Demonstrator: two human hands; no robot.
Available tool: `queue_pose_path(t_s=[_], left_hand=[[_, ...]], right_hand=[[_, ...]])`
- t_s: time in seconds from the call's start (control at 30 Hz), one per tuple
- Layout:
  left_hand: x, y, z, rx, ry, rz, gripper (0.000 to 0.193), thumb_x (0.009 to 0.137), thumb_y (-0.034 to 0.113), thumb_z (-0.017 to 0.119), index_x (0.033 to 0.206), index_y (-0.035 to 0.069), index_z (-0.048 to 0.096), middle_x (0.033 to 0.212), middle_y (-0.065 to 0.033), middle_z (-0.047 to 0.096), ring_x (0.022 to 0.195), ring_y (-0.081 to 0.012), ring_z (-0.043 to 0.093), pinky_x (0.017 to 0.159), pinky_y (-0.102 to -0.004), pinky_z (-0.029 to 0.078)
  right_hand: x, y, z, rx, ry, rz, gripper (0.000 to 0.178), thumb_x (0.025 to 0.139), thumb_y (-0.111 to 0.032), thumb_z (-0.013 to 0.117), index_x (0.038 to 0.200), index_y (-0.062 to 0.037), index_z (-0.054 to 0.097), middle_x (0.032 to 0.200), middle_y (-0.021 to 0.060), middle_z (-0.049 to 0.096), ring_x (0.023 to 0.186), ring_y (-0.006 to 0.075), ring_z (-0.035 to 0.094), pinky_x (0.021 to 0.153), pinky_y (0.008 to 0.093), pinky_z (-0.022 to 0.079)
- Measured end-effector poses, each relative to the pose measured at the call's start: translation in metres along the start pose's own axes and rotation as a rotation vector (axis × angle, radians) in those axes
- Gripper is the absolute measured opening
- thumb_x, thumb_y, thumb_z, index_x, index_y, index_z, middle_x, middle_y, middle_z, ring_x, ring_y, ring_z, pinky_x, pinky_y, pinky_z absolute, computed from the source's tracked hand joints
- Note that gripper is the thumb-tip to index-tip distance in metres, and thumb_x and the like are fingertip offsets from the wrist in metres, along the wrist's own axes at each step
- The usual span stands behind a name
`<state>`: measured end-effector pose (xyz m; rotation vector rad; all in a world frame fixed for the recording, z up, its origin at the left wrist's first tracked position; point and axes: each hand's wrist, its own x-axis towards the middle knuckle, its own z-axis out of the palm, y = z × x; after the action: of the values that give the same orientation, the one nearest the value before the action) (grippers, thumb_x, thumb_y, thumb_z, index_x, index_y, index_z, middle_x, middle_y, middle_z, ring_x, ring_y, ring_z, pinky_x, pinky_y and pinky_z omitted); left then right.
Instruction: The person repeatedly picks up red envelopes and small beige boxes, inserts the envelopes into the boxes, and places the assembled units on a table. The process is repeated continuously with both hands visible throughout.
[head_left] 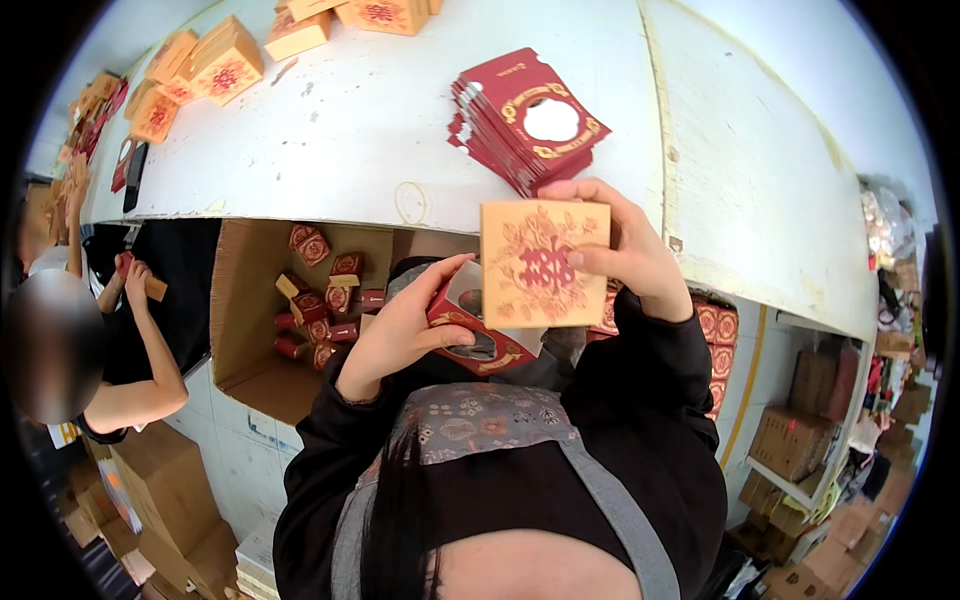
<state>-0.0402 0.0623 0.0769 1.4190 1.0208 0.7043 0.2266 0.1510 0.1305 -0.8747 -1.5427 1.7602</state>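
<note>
My right hand [640, 245] grips a square yellow box [530, 295] with a red floral print, thumb on its front and fingers behind its upper edge. My left hand [400, 325] is closed round a red cardboard sleeve [505, 358] with gold trim and a cut-out opening. The sleeve is opened out, its pale inside showing at the end. The yellow box overlaps part of the sleeve in view; whether the two touch I cannot tell. Beyond my right hand, a pile of flat red sleeves [530, 115] lies on the white table [330, 130].
Below the table edge, a large cardboard carton [255, 320] holds several finished-looking red boxes [318, 305]. Yellow boxes [225, 65] stand at the table's far left. Stacked red boxes [720, 350] are under the table at right. A co-worker's arm [150, 365] is at left, holding something small.
</note>
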Motion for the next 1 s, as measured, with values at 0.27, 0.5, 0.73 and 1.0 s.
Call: queue_pose_path(t_s=[0.27, 0.5, 0.73, 1.0], left_hand=[[0.011, -0.037, 0.037, -0.45, 0.005, 0.034, 0.076, 0.089, 0.025, 0.066, 0.142, -0.004, 0.021, 0.134, -0.0117, 0.044, 0.121, -0.0187, 0.043, 0.103, -0.0322, 0.034], [0.002, -0.044, 0.053, -0.776, 0.142, -0.21, 0.055, 0.095, 0.018, 0.054, 0.14, 0.001, 0.025, 0.129, -0.0099, 0.049, 0.112, -0.016, 0.052, 0.093, -0.0312, 0.045], [-0.014, -0.057, 0.071, -0.898, 0.156, -0.368, 0.053, 0.094, 0.02, 0.056, 0.136, 0.001, 0.031, 0.126, -0.0106, 0.051, 0.109, -0.0167, 0.054, 0.09, -0.0303, 0.047], [-0.031, -0.092, 0.075, -0.598, 0.175, -0.397, 0.062, 0.094, 0.03, 0.058, 0.138, -0.002, 0.028, 0.129, -0.0134, 0.048, 0.117, -0.0175, 0.048, 0.1, -0.0305, 0.039]], right_hand=[[0.002, 0.032, 0.017, -0.326, 0.137, -0.199, 0.045, 0.077, -0.005, 0.07, 0.118, -0.0056, 0.049, 0.118, 0.0106, 0.046, 0.112, 0.0182, 0.048, 0.093, 0.0321, 0.042], [-0.007, 0.084, 0.055, -0.064, 0.49, -0.281, 0.036, 0.082, -0.008, 0.069, 0.112, -0.006, 0.049, 0.117, 0.0085, 0.045, 0.109, 0.0179, 0.046, 0.092, 0.0299, 0.04], [-0.025, 0.119, 0.062, 0.211, 0.432, -0.106, 0.03, 0.09, -0.008, 0.061, 0.115, -0.0062, 0.046, 0.114, 0.004, 0.044, 0.101, 0.0107, 0.048, 0.087, 0.0254, 0.043], [-0.052, 0.163, 0.078, 0.27, 0.437, -0.054, 0.031, 0.09, -0.012, 0.06, 0.115, -0.0053, 0.043, 0.116, 0.0113, 0.045, 0.109, 0.0159, 0.045, 0.095, 0.031, 0.038]])
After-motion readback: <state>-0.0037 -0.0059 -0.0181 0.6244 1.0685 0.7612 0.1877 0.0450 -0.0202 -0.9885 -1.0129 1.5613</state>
